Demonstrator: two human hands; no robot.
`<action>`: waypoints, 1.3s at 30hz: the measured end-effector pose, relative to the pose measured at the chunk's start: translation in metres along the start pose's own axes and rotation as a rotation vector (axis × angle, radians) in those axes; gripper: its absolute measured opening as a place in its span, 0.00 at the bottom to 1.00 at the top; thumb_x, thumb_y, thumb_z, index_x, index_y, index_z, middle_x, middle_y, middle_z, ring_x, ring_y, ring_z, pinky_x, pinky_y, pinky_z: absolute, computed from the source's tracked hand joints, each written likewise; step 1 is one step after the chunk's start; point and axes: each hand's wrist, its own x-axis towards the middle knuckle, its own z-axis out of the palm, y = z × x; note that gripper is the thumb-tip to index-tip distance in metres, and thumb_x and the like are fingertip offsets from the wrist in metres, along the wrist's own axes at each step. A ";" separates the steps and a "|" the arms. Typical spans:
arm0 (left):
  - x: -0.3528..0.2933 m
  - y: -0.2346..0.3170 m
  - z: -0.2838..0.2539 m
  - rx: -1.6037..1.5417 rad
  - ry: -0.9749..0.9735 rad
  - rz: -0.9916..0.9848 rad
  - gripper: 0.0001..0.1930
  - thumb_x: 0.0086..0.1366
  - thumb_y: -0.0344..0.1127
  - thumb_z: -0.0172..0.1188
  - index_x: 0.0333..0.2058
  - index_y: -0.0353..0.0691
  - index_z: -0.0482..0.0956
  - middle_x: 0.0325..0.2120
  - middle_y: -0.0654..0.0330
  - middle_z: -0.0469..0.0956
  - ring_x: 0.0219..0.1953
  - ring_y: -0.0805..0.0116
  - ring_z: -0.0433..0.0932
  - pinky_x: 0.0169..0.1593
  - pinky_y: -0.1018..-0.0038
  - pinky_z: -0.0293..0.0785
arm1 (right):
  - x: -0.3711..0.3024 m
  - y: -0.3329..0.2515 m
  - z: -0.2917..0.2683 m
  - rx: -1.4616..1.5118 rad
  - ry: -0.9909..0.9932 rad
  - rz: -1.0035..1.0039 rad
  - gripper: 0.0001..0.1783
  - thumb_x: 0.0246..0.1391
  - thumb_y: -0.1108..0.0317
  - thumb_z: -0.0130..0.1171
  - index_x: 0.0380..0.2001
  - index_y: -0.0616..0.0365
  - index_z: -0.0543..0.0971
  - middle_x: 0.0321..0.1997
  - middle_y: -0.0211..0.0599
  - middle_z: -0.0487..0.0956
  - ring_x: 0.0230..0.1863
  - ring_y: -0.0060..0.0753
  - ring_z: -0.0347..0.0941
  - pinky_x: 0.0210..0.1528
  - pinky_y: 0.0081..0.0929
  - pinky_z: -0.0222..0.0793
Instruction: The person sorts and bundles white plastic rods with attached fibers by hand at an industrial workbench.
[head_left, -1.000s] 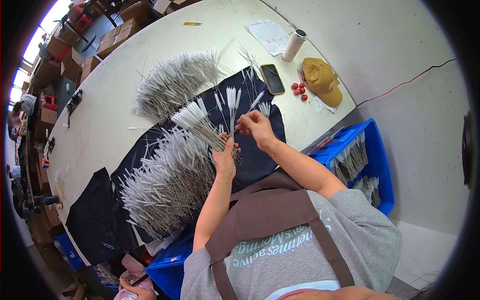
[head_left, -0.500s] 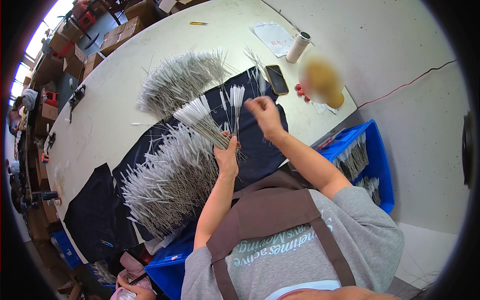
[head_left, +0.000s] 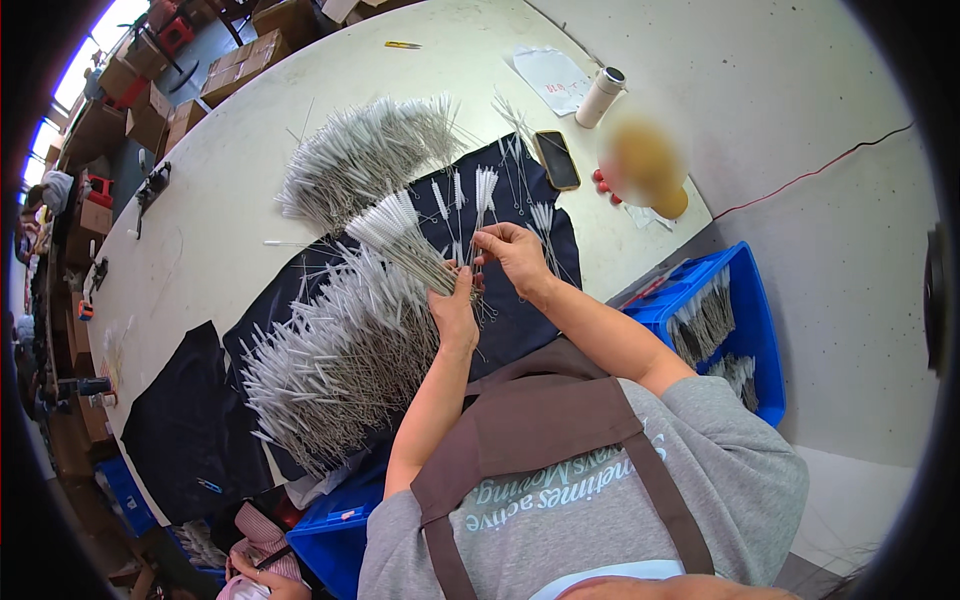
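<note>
My left hand [head_left: 456, 318] is closed round a fanned bundle of thin wire-handled tube brushes [head_left: 392, 232], white bristles pointing up and away, looped wire ends near the palm. Just right of it, my right hand [head_left: 518, 262] pinches at the wire stems of a smaller upright group of brushes [head_left: 485, 188]; how many it grips I cannot make out. A large heap of the same brushes [head_left: 340, 350] lies on the dark cloth [head_left: 510, 330] left of my left hand. Several loose brushes [head_left: 543, 220] rest on the cloth beyond my right hand.
Another brush heap [head_left: 360, 150] lies farther back on the white table [head_left: 240, 190]. A phone [head_left: 556, 160], a pale bottle [head_left: 600, 97], paper [head_left: 552, 78] and small red round things [head_left: 602, 186] stand or lie at right. Blue bins [head_left: 765, 340] holding brushes flank me.
My right hand has moved left and down, from beside the bristles to the wire stems near my left hand. Loose brushes it hid on the cloth now show. My left hand stays nearly still.
</note>
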 end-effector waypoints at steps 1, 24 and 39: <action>-0.002 0.001 0.001 -0.002 -0.001 -0.001 0.15 0.57 0.29 0.56 0.42 0.39 0.63 0.32 0.61 0.69 0.28 0.71 0.73 0.29 0.77 0.70 | 0.001 0.000 0.001 -0.061 0.001 -0.047 0.10 0.46 0.69 0.60 0.28 0.65 0.75 0.26 0.32 0.76 0.23 0.20 0.70 0.28 0.16 0.66; 0.008 0.007 0.020 0.237 0.084 0.038 0.12 0.56 0.28 0.56 0.38 0.34 0.65 0.27 0.61 0.70 0.23 0.74 0.73 0.26 0.80 0.70 | 0.008 -0.003 -0.002 -0.330 0.187 -0.405 0.10 0.47 0.66 0.60 0.29 0.60 0.74 0.21 0.24 0.72 0.21 0.11 0.63 0.24 0.12 0.60; 0.020 -0.017 0.016 0.162 0.151 -0.046 0.12 0.57 0.28 0.55 0.39 0.36 0.65 0.28 0.62 0.70 0.24 0.74 0.73 0.27 0.79 0.70 | 0.035 -0.020 -0.031 -0.571 0.349 -0.691 0.11 0.53 0.65 0.49 0.22 0.62 0.70 0.20 0.39 0.72 0.21 0.32 0.67 0.25 0.28 0.62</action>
